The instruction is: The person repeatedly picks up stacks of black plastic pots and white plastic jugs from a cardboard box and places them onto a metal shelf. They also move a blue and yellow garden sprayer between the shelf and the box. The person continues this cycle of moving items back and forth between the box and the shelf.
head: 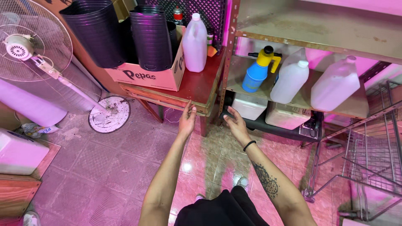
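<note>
Both hands reach toward low shelf, far centre. Left hand [187,119] open, empty, near red table [197,86] edge. Right hand [235,124] fingers curled at black tray [272,125] corner; grip unclear. Best: grab w/ both, pull level.

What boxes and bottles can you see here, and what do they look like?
Cardboard box: on the red table, light coloured with dark lettering, holding stacks of black pots.
White jug: upright on the table beside the box, white cap.
Blue spray bottle: on the shelf, yellow pump top.
Two white jugs: leaning on the same shelf, no label visible.
White tubs: on the lower shelf, nearest the right hand.
</note>
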